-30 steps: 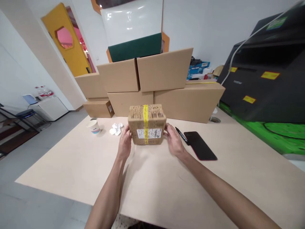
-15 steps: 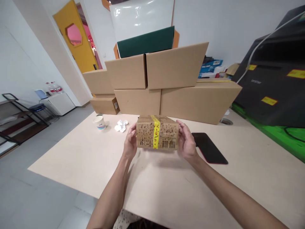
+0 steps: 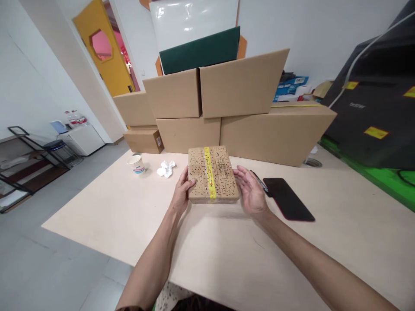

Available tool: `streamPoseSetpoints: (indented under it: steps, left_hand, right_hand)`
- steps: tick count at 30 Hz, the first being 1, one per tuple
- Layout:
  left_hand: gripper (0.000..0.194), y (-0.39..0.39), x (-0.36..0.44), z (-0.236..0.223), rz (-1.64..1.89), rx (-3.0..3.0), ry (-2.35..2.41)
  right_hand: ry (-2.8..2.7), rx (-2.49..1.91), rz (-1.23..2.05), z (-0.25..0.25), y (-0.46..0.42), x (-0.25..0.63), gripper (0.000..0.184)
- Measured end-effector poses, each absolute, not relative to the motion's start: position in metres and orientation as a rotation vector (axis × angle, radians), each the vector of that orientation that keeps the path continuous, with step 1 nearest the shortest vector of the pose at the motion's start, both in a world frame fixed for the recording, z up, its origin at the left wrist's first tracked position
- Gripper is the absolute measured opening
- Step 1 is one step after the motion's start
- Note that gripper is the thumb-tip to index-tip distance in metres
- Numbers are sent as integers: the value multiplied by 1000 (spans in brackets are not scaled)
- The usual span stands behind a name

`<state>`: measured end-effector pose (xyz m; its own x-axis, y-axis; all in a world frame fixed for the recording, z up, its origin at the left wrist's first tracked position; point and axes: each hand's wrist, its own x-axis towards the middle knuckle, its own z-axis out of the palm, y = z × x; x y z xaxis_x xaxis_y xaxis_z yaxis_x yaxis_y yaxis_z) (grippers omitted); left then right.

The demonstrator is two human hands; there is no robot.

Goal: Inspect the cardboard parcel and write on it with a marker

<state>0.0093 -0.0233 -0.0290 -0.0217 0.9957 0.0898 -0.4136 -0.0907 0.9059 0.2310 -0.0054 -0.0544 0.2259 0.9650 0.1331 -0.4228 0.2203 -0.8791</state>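
Note:
A flat cardboard box (image 3: pixel 223 181) with a dark speckled print and a strip of yellow tape down its top sits in front of me, its broad face up. My left hand (image 3: pixel 183 192) grips its left side, thumb over the top edge. Beside the right edge is my right hand (image 3: pixel 252 190), fingers spread and palm turned toward the box; the fingertips are at the edge, but whether they touch is unclear. Whether the box rests fully on the table (image 3: pixel 220 246) is hard to tell. A slim dark pen-like object (image 3: pixel 264 186) lies just beyond my right hand.
A black flat pad (image 3: pixel 290 201) lies to the right. On the left are a paper cup (image 3: pixel 136 165) and crumpled white tissue (image 3: pixel 166 169). Several large cardboard boxes (image 3: pixel 240 88) are stacked along the back, a dark green box (image 3: pixel 201 51) on top. A black-covered machine (image 3: pixel 366 103) stands at right.
The small box has tipped from showing its printed side to lying with its top face up. My right hand's fingers have opened out beside it, while my left hand keeps its hold.

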Motion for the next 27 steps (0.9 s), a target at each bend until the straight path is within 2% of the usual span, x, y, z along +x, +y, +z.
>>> streamPoseSetpoints:
  steps: [5,10,17,27]
  left_hand:
    - [69,-21,3,-26,1628,1137,794]
    - [58,-23,6,-25,1643,1052,789]
    - [64,-23,12,-31,1487,1108,951]
    - [71,-50,18,-17,1651,1802,939]
  right_hand:
    - [-913,-755,1077,-45,-3,240,44]
    - [-876,-771,1058,-48,-2,238,42]
    - [-1021,-883,1137,-55,-4,235,47]
    - [-1009,-915,1379,-75,9,244,55]
